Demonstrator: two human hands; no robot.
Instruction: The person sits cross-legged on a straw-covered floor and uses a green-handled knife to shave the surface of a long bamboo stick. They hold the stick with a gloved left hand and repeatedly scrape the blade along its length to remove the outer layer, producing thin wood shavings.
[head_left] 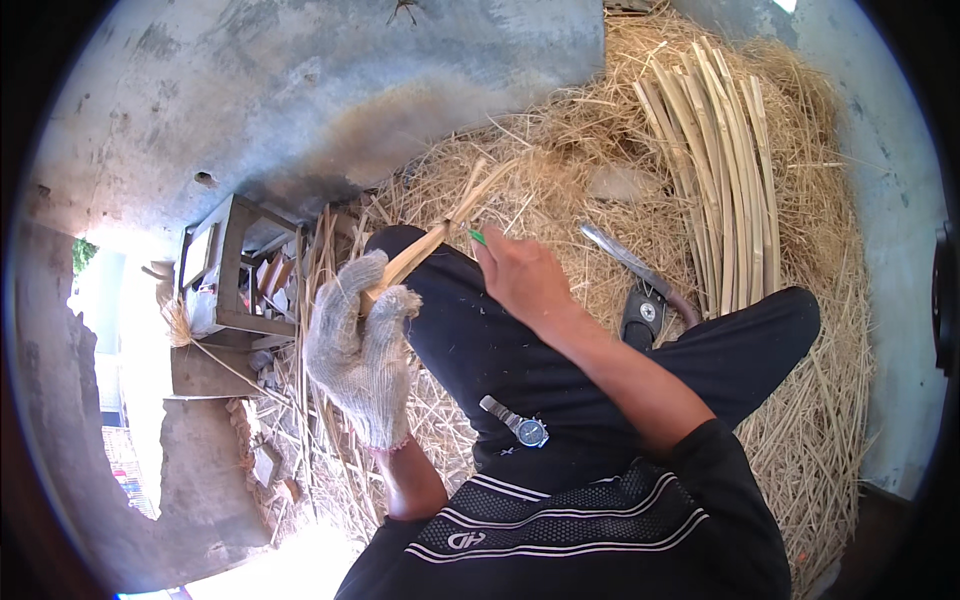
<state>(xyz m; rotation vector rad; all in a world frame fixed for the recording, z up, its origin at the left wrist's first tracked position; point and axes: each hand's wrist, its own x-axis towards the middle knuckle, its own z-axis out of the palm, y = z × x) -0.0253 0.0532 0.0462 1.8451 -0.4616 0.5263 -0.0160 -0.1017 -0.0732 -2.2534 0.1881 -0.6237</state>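
Observation:
My left hand [358,340], in a grey knitted work glove, is closed round a few pale split bamboo strips [415,256]. They slant up and to the right, spreading apart at the far end, above my bent left knee. Close beside them, my bare right hand [527,282] has its fingers closed on a small green thing [477,237]. Only its end shows at the fingertips, near a dark spot on the strips; the rest is hidden in the hand. I cannot tell whether it touches the strips.
Straw and shavings [820,400] cover the floor around my crossed legs. Long bamboo strips [725,180] lie at the far right. A large knife [625,252] rests near a black sandal-like object [642,312]. A wristwatch [530,431] lies on my lap. At left stands a cluttered wooden cabinet [225,265].

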